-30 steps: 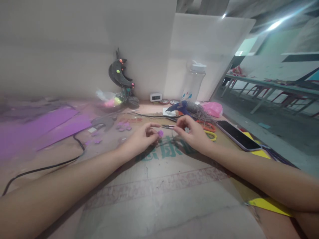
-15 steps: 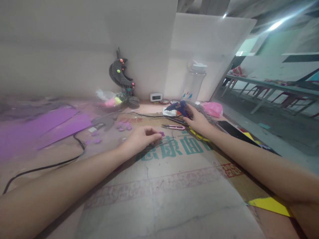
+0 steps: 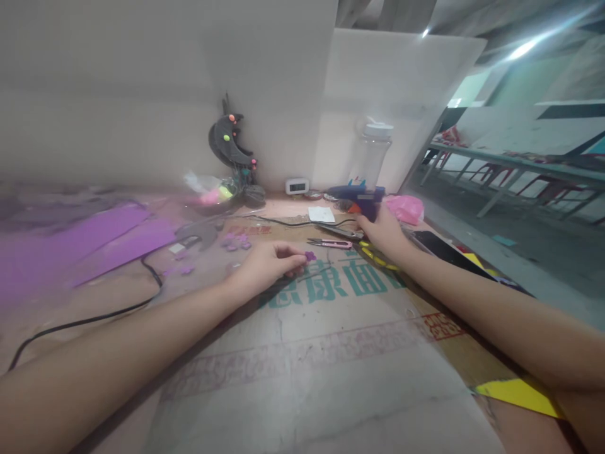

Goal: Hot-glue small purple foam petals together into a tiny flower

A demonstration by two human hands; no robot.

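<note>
Between the thumb and fingers of my left hand [image 3: 278,261] is a small purple flower [image 3: 310,256], held low over the printed cardboard [image 3: 331,328]. My right hand [image 3: 385,233] is wrapped round the handle of a blue glue gun [image 3: 362,197], whose nozzle points left. Below the gun lies a white square pad [image 3: 321,214]. Pink thread snips [image 3: 333,243] rest on the cardboard between my hands, and yellow-handled scissors [image 3: 373,254] lie beneath my right wrist. Several loose purple flowers [image 3: 236,241] are beyond my left hand.
Purple sheets [image 3: 108,233] and a black cable [image 3: 89,312] spread over the left side. Along the back stand a dark crescent moon ornament [image 3: 227,142], a small digital clock [image 3: 297,186] and a clear bottle [image 3: 371,154]. A pink bag [image 3: 406,209] and a phone [image 3: 449,252] lie at the right.
My right hand has lifted the glue gun off the white pad and moved it slightly right. The left hand stays nearly still with the purple flower.
</note>
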